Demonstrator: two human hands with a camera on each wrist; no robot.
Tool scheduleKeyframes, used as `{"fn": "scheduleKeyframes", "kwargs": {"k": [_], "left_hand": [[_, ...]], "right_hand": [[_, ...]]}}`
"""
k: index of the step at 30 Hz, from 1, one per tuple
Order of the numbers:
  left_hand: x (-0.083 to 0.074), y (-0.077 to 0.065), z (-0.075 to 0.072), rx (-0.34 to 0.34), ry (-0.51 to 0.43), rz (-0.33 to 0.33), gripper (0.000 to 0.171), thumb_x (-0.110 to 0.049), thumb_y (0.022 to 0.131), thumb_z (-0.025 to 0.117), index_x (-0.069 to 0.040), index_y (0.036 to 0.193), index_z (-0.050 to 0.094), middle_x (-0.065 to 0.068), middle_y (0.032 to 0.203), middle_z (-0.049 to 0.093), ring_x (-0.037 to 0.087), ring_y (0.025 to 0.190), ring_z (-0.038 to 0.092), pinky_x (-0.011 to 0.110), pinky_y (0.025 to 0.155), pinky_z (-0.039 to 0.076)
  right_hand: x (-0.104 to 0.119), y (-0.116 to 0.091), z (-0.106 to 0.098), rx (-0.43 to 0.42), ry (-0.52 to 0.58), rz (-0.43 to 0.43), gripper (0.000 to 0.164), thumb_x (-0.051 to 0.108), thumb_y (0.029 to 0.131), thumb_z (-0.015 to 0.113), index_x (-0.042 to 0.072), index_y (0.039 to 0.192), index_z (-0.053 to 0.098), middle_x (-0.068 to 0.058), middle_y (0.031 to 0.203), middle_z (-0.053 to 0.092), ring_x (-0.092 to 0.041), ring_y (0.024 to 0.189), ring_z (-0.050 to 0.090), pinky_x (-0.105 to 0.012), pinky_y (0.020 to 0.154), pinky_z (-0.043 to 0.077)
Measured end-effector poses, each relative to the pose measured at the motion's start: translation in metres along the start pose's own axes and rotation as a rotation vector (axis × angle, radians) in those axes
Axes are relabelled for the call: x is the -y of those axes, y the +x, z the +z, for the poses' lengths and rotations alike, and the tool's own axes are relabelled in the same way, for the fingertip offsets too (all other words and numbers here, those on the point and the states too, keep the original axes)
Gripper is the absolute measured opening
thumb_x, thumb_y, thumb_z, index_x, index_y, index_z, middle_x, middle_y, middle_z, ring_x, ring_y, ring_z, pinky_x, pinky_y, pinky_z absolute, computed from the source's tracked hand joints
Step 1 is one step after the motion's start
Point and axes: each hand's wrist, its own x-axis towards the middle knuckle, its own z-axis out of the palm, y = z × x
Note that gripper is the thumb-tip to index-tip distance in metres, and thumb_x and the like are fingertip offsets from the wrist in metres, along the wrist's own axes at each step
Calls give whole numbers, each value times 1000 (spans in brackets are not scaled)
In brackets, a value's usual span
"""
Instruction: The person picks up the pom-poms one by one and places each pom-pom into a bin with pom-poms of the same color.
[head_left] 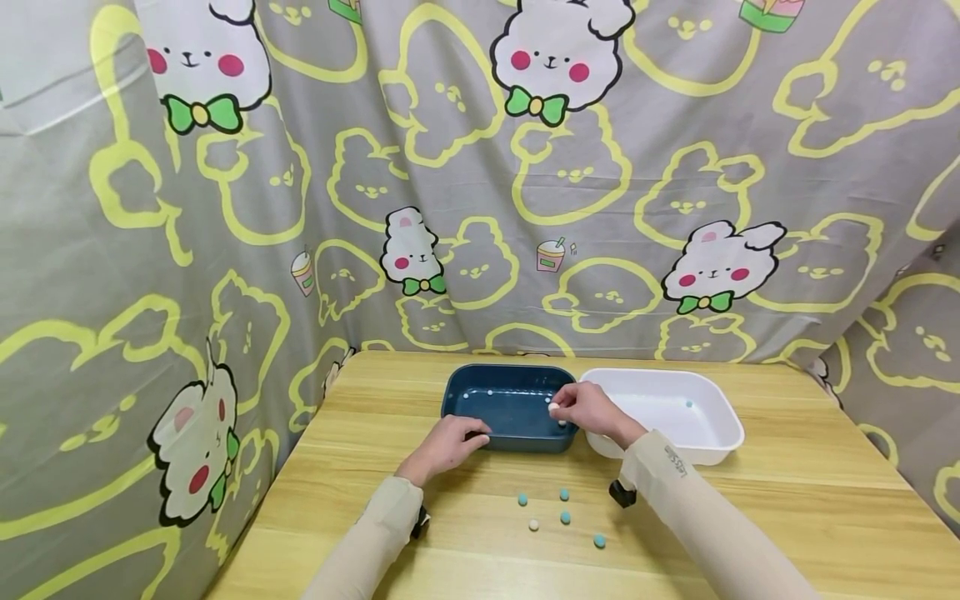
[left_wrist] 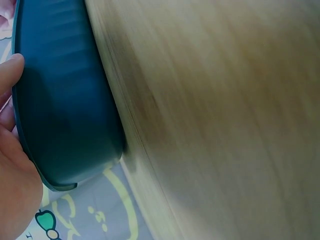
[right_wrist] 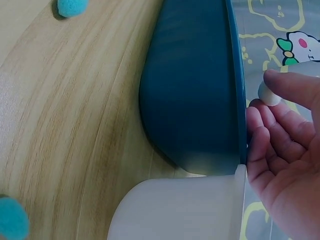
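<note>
1. The right hand [head_left: 596, 410] pinches a white ball [right_wrist: 269, 94] between thumb and fingertip, above the right end of the dark blue basin [head_left: 521, 444]; being round, it has no long axis.
2. The left hand [head_left: 446, 446], farther from the ball, grips that basin's near rim by its left corner.
3. Turquoise pom-poms [head_left: 565, 517] lie on the surface [head_left: 810, 500], before the basin's near edge.
4. Small print on the right sleeve [head_left: 675, 475] seems to say "Let's Slim".
</note>
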Motion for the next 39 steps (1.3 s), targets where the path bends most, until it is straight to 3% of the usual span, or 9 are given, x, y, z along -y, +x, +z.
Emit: {"fn": "scheduleKeyframes", "kwargs": {"k": [39], "left_hand": [[-2, 0, 0, -6, -2, -1, 15, -24, 95, 58, -18, 101, 71, -7, 95, 68, 7, 88, 61, 28, 80, 50]], "right_hand": [[-4, 7, 0, 9, -12, -18, 10, 16, 86, 69, 6, 88, 69, 0, 77, 61, -15, 69, 54, -31, 64, 48]]}}
